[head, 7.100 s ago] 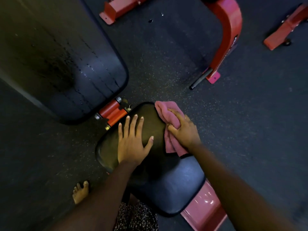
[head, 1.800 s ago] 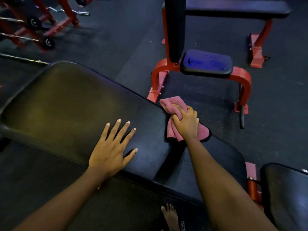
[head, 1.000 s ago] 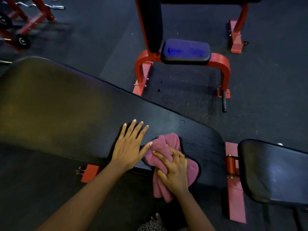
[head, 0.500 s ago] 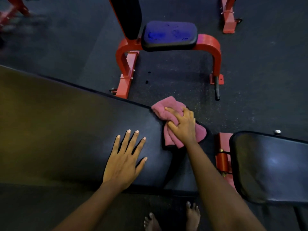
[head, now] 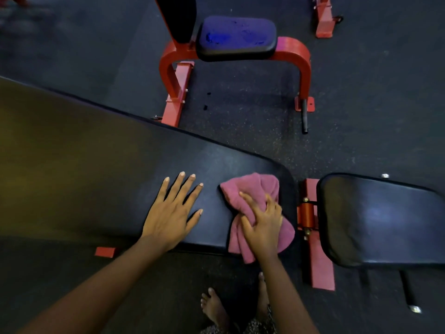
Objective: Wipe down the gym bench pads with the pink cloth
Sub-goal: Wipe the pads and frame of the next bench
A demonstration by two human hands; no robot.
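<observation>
The pink cloth sits at the right end of the long back pad, close to the near right corner, and part of it hangs off the near edge of the pad. That is where trouble could come. If the next wipe pulls toward the near edge, the hanging part may drag more of the cloth off, and it could slip down to the floor by the bare feet. The cloth is also bunched up in a lump, so it may only rub a thin strip and miss spots. Just past the right end there is a gap with red metal parts before the seat pad, and the cloth or a finger could catch there if the wipe goes too far right. The right hand is pressing down on the cloth with its fingers curled and pinching the folds, so it is closed on the cloth. The left hand lies flat on the back pad with its fingers spread wide, just beside the cloth but not touching it. It holds nothing and seems to lean on the pad for balance.
</observation>
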